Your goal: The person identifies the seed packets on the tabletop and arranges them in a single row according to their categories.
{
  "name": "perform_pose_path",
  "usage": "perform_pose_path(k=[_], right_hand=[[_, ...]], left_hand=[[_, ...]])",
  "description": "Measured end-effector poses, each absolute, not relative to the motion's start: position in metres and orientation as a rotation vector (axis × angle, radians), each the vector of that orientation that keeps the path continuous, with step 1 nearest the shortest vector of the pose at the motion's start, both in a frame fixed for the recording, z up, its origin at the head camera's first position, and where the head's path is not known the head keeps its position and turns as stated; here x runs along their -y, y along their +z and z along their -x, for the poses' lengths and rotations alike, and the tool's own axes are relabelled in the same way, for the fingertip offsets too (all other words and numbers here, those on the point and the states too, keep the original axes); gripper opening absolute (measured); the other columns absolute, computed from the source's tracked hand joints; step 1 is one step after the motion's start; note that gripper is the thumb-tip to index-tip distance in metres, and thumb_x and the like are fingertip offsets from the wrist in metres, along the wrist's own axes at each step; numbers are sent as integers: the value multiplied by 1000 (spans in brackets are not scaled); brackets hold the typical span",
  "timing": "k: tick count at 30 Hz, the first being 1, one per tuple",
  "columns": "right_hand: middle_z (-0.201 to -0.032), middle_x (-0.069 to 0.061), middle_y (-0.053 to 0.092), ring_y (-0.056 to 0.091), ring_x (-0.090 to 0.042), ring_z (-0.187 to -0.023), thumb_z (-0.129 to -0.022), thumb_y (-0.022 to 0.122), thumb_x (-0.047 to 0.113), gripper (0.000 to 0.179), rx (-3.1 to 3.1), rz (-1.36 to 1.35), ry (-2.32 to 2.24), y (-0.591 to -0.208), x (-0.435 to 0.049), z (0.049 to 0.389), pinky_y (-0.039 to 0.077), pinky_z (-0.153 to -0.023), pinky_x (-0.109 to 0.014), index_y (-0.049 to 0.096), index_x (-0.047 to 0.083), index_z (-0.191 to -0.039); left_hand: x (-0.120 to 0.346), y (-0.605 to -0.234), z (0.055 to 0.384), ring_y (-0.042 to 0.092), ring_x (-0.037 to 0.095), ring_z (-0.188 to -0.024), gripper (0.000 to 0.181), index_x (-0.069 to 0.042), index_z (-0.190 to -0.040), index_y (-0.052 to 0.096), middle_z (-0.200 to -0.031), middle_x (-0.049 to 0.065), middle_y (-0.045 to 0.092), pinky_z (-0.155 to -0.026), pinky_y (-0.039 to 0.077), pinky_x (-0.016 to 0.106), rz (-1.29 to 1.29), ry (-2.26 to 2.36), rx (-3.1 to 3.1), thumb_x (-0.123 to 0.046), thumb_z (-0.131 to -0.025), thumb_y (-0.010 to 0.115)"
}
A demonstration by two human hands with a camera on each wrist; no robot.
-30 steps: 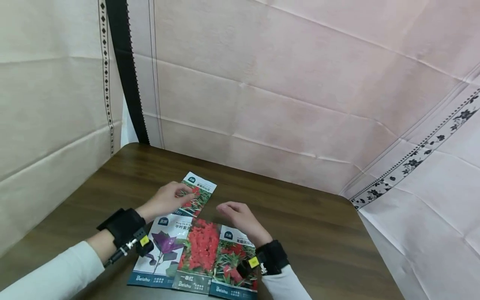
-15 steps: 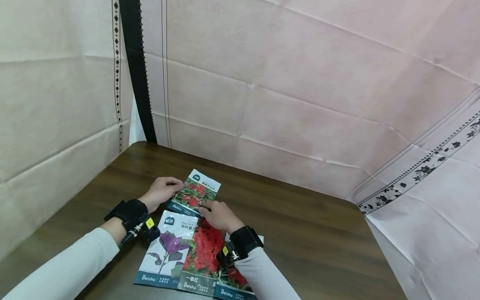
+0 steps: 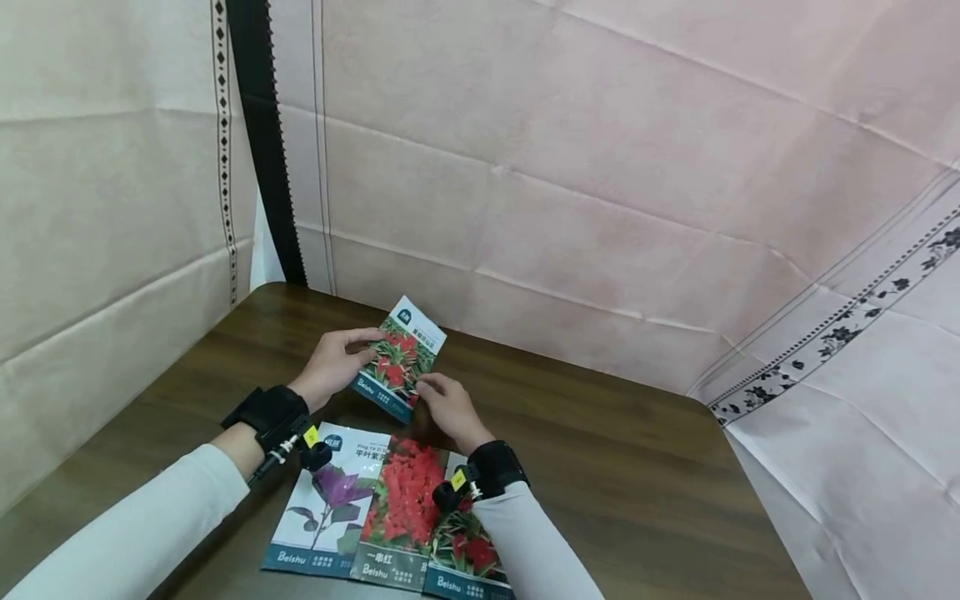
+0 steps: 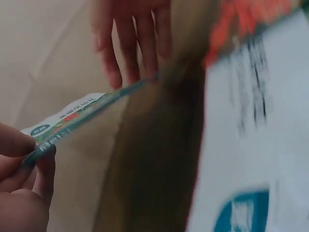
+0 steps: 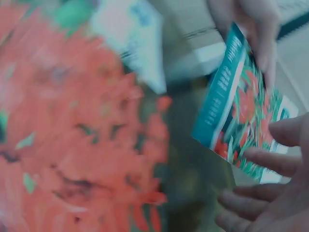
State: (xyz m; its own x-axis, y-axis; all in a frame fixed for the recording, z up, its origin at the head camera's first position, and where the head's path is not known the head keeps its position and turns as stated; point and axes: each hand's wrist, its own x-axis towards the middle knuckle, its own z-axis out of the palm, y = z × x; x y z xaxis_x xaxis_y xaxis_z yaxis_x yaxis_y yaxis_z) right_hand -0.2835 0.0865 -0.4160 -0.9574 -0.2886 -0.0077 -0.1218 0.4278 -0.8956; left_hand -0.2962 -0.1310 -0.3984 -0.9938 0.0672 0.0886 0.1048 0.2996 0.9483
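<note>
In the head view, a small seed packet (image 3: 399, 358) with red flowers is tilted up over the table. My left hand (image 3: 339, 360) pinches its left edge; the left wrist view shows the thumb and fingers (image 4: 44, 169) on both faces. My right hand (image 3: 452, 407) is at the packet's right edge with fingers extended. Its fingers (image 5: 275, 162) are spread and overlap the packet in the right wrist view. Below lie three larger packets: one with a purple flower (image 3: 330, 500), one with red blooms (image 3: 405, 492), and one with red flowers (image 3: 468, 546), partly hidden by my right forearm.
The brown wooden table (image 3: 637, 483) has rounded far corners. A pale creased cloth (image 3: 525, 167) hangs behind it, with a dark strip (image 3: 258, 125) at the left. Black camera bands (image 3: 273, 417) sit on both wrists.
The small packet has risen off the table and tilted up, moving slightly away from the larger packets. My left hand now pinches its edge, and my right hand has come in from the right.
</note>
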Motion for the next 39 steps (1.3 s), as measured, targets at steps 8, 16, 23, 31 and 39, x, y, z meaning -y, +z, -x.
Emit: perform_pose_path(k=[8, 16, 23, 31, 39], right_hand=[[-113, -14, 61, 58, -28, -103, -96, 47, 33, 40, -2412, 312, -1933, -399, -135, 260, 45, -90, -44, 60, 5, -122], [-105, -5, 63, 59, -17, -94, -95, 44, 44, 44, -2776, 328, -1482, -389, -200, 196, 46, -82, -37, 63, 12, -118], [-107, -3, 63, 58, -15, -92, -92, 47, 47, 45, -2798, 156, -1308, -388, -251, 142, 46, -78, -36, 64, 12, -116], [-109, -4, 62, 56, -16, -92, -91, 48, 48, 49, -2822, -121, -1171, -406, -290, 115, 48, -77, -42, 64, 9, -117], [-98, -1, 60, 55, -13, -83, -91, 49, 46, 49, -2843, -98, -1077, -419, -300, 111, 47, -71, -38, 64, 6, -115]], left_hand=[[105, -379, 263, 57, 19, -100, 40, -18, -129, 57, -127, 6, 55, -80, 48, 35, 423, -1842, 2493, -24, -90, 59], [68, -381, 221, 50, 10, -61, 36, -10, -120, 63, -96, -5, 60, -59, 43, 29, 1033, -1371, 2660, -31, -93, 53], [19, -384, 189, 49, 6, -70, 39, -14, -118, 64, -100, -8, 57, -68, 42, 28, 1247, -1299, 2829, -40, -92, 52], [-30, -395, 176, 38, 6, -66, 39, -12, -118, 63, -83, -6, 50, -68, 35, 27, 1563, -1174, 2842, -39, -94, 49], [-47, -411, 177, 24, 16, -51, 33, -9, -115, 63, -54, -4, 23, -67, 35, 27, 1662, -1266, 2842, -32, -95, 49]])
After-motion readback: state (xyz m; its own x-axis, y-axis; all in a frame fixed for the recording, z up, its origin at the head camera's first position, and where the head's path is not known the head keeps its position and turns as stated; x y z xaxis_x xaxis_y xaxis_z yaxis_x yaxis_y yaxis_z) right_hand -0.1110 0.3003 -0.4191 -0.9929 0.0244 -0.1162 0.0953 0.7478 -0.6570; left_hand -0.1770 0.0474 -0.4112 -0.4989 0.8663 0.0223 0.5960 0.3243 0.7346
